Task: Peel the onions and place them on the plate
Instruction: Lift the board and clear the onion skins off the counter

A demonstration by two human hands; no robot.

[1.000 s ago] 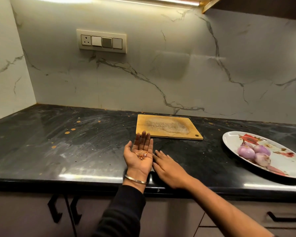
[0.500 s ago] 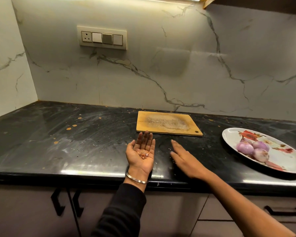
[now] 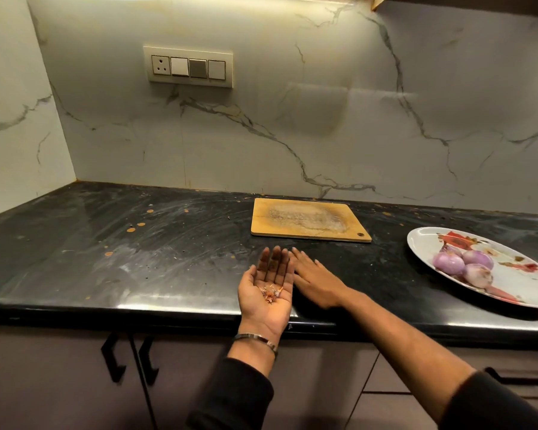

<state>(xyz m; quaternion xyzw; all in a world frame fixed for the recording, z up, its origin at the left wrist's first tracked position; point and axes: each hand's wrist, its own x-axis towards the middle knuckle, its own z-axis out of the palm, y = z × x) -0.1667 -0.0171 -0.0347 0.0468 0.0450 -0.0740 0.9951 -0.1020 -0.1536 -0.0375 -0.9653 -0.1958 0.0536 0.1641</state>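
- At the far left, the dark, glossy surface point(image 3: 112, 262) runs into the corner of a marble-patterned wall; it is streaked with pale smears and dotted with a few orange flecks.
- On the wall above, a cream switch panel point(image 3: 188, 67) carries one socket and three rocker switches.
- Below the front edge, black cabinet handles point(image 3: 114, 358) show on the dark cupboard doors.
- The left hand point(image 3: 269, 293) is held palm up at the front edge of the surface, fingers straight and together, gripping nothing; a small heap of onion peel scraps point(image 3: 271, 293) lies loose in the palm, and a metal bangle point(image 3: 257, 339) circles the wrist.
- Behind the hands, a wooden cutting board point(image 3: 308, 223) lies flat near the wall, its middle worn pale.
- The right hand point(image 3: 316, 279) lies palm down with fingers extended and relaxed, low over or on the surface, its fingertips just beside the left hand's fingers; it holds nothing.
- At the far right, a white plate point(image 3: 522, 293) with a red floral print rests on the surface, partly cut off by the frame.
- Three peeled onions point(image 3: 463, 265), purple-white, sit clustered together on the plate, well apart from both hands.
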